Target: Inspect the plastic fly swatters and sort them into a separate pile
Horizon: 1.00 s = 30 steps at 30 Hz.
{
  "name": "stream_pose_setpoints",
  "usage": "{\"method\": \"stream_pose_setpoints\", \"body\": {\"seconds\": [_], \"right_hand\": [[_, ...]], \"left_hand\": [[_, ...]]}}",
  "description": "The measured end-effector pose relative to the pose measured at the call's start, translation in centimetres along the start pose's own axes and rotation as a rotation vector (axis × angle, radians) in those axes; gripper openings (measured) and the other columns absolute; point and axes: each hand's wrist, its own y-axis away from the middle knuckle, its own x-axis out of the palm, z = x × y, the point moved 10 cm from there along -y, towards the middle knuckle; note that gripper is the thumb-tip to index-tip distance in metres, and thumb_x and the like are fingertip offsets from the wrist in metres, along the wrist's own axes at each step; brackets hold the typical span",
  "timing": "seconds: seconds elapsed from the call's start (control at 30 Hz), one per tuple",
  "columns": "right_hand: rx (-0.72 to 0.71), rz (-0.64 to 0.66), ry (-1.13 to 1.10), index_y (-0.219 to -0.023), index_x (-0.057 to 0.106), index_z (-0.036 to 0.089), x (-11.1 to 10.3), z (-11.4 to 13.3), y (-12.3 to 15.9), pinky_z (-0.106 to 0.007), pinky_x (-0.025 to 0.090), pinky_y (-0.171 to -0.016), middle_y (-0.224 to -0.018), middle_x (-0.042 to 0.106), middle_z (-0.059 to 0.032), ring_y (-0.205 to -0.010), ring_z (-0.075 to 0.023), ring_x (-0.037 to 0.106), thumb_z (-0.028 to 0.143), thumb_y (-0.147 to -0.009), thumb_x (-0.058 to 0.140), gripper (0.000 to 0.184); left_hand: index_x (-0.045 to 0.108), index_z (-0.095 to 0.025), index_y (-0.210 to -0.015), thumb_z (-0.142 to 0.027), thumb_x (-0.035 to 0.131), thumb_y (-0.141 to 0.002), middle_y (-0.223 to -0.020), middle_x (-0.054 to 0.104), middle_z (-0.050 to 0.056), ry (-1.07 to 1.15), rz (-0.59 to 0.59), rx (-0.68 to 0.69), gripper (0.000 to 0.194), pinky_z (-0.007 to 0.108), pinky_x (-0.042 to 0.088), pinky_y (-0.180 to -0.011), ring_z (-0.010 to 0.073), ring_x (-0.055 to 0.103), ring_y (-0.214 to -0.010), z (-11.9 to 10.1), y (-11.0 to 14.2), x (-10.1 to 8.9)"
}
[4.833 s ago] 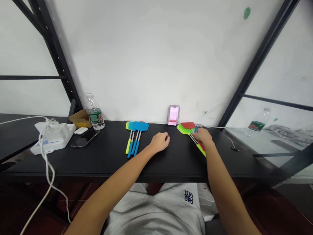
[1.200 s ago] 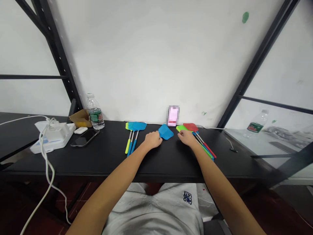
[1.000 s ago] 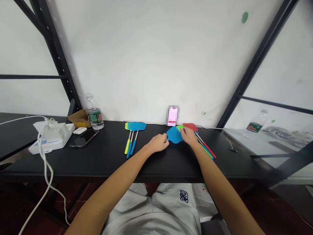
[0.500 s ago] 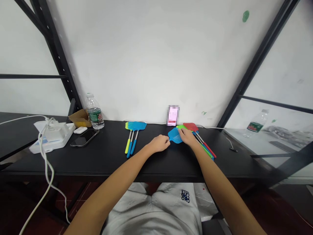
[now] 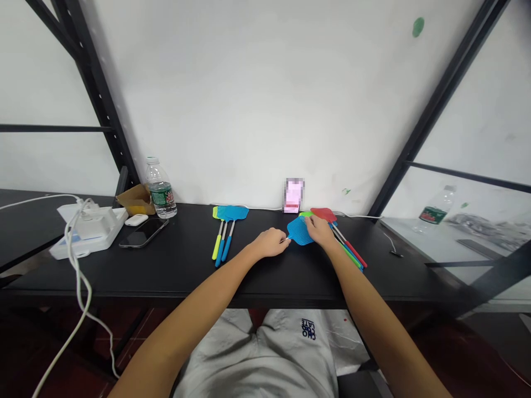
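Between my two hands is a blue fly swatter with a mesh head. My left hand is closed around its handle, which the fingers mostly hide; a short bit of metal rod shows near the head. Pinched at the far right edge of the head are the fingers of my right hand. Partly behind that hand lie several more swatters, among them one with a red head and one with a green head. To the left, three swatters lie side by side, with blue heads and a yellow one.
On the left of the black table are a water bottle, a cardboard box, a phone, a white case and a white power strip with cables. A blurred phone leans on the wall.
The blue swatter's head has shifted slightly to the right together with my right hand, and more of its metal rod shows beside my left hand.
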Motion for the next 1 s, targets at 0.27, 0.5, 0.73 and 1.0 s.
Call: {"method": "stream_pose_setpoints", "body": {"seconds": [0.27, 0.5, 0.73, 1.0], "right_hand": [[-0.035, -0.007, 0.030, -0.079, 0.059, 0.018, 0.13, 0.21, -0.12, -0.027, 0.033, -0.063, -0.078, 0.064, -0.0093, -0.074, -0.0205, 0.058, 0.044, -0.097, 0.032, 0.041], [-0.102, 0.010, -0.036, -0.079, 0.057, 0.019, 0.75, 0.54, -0.24, -0.026, 0.034, -0.062, -0.078, 0.065, -0.0072, -0.073, -0.0186, 0.058, 0.044, -0.097, 0.033, 0.039], [-0.065, -0.006, -0.017, -0.081, 0.057, 0.018, 0.35, 0.42, -0.10, -0.026, 0.033, -0.062, -0.079, 0.064, -0.0076, -0.072, -0.0187, 0.057, 0.044, -0.097, 0.033, 0.039], [-0.056, -0.010, -0.017, -0.084, 0.058, 0.018, 0.20, 0.52, -0.14, -0.026, 0.034, -0.064, -0.082, 0.065, -0.0088, -0.075, -0.0190, 0.059, 0.043, -0.097, 0.034, 0.037]], "left_hand": [[0.067, -0.018, -0.075, -0.035, 0.041, -0.089, -0.079, 0.068, 0.009, -0.017, 0.005, -0.003, 0.035, 0.026, 0.040, -0.062, 0.0193, 0.063, -0.074, -0.07, 0.03, -0.02], [0.070, -0.017, -0.075, -0.042, 0.038, -0.091, -0.080, 0.069, 0.010, -0.014, 0.032, -0.058, 0.043, 0.027, 0.043, -0.065, 0.0206, 0.064, -0.076, 0.27, 0.02, 0.03], [0.071, -0.018, -0.075, -0.050, 0.034, -0.092, -0.082, 0.070, 0.012, -0.030, 0.043, -0.076, 0.052, 0.029, 0.045, -0.067, 0.0228, 0.065, -0.079, 0.37, 0.02, 0.07], [0.070, -0.017, -0.071, -0.055, 0.031, -0.093, -0.082, 0.070, 0.012, -0.028, 0.047, -0.098, 0.059, 0.030, 0.045, -0.069, 0.0242, 0.066, -0.081, 0.46, 0.07, 0.02]]}}
